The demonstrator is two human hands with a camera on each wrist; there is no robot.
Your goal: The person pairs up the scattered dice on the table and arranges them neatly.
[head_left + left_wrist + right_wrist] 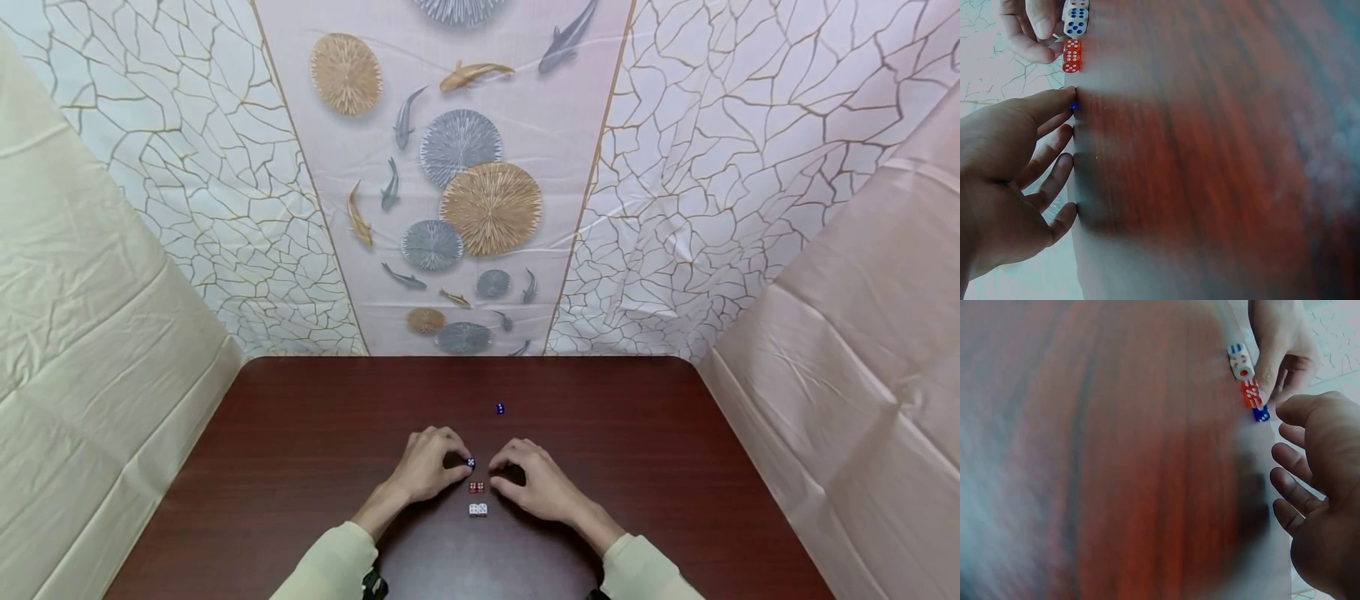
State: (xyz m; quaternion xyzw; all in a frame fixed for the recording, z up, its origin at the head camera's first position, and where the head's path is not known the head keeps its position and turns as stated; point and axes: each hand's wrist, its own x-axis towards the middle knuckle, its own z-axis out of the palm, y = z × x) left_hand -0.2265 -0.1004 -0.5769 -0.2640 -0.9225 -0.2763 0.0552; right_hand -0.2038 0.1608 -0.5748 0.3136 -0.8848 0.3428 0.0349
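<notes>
My left hand (431, 463) pinches a blue die (471, 462) between thumb and index finger, low at the tabletop. Only a sliver of that die shows in the left wrist view; in the right wrist view the blue die (1261, 413) shows white pips. Across from it, my right hand (536, 482) holds nothing, its fingers loosely bent and thumb apart from them. Two red dice (477, 487) sit side by side between the hands. Nearer to me, two white dice (477, 510) stand together in a matching pair.
Another blue die (500, 408) lies alone farther back on the dark wood table (315, 400). A patterned cloth (465, 208) hangs behind the table's far edge, and pale cloth panels (847, 400) flank both sides.
</notes>
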